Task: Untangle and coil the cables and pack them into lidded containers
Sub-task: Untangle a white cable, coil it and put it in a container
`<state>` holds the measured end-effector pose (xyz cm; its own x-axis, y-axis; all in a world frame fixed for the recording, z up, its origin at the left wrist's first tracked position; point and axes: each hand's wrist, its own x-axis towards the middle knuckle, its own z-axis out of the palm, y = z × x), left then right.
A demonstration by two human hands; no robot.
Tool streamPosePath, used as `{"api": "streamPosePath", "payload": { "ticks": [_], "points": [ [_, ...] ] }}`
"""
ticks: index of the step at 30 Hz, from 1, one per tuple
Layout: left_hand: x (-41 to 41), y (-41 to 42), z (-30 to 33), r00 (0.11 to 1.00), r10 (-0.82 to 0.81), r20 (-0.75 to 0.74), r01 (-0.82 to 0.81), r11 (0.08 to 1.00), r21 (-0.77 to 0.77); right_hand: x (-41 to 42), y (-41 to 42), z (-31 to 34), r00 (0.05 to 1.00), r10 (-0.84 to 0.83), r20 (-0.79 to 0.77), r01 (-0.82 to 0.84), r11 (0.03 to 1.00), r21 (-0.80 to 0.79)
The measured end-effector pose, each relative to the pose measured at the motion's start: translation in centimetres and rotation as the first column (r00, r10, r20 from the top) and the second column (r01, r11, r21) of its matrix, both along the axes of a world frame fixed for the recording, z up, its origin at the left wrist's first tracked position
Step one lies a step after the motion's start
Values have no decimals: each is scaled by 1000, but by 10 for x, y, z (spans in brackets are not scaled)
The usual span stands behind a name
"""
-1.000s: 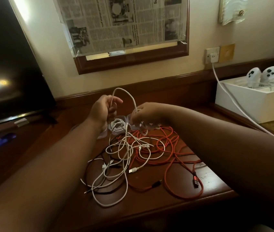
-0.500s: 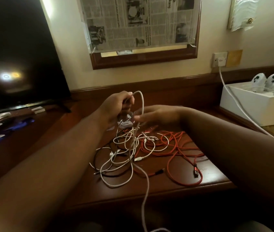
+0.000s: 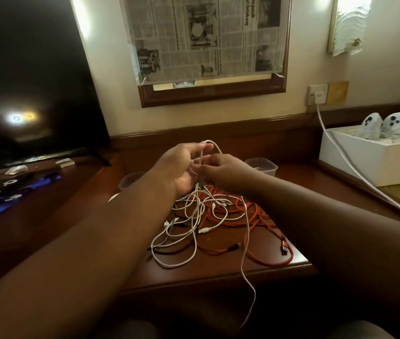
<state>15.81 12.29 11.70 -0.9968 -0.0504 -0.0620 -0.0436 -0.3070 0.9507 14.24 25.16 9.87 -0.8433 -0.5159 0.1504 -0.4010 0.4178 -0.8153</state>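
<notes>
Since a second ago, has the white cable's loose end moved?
Yes. The white cable held by both hands now trails toward the person, over the front edge of the desk and hangs below; earlier it lay wholly on the desktop.

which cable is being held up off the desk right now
The white cable: both the left hand and right hand pinch it, looped above the pile. The red cable lies flat.

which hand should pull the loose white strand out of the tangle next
Probably the right hand. The left hand grips the raised loop of the white cable, acting as anchor. The right pinches beside it, on the side where that strand drops over the desk edge, clear of the red cable.
</notes>
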Motion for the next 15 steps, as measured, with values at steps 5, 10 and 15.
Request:
{"api": "streamPosePath", "payload": {
  "ticks": [5,10,15],
  "points": [
    [1,7,-8,995,33,-90,-56,961,-270,5,0,4,953,120,278,-60,975,-215],
    [-4,5,-9,984,96,-151,-129,965,-229,5,-2,13,787,376,489,-152,887,-437],
    [2,19,-21,996,55,-76,-54,998,16,-1,-1,26,752,524,401,-89,683,-725]
  ]
}}
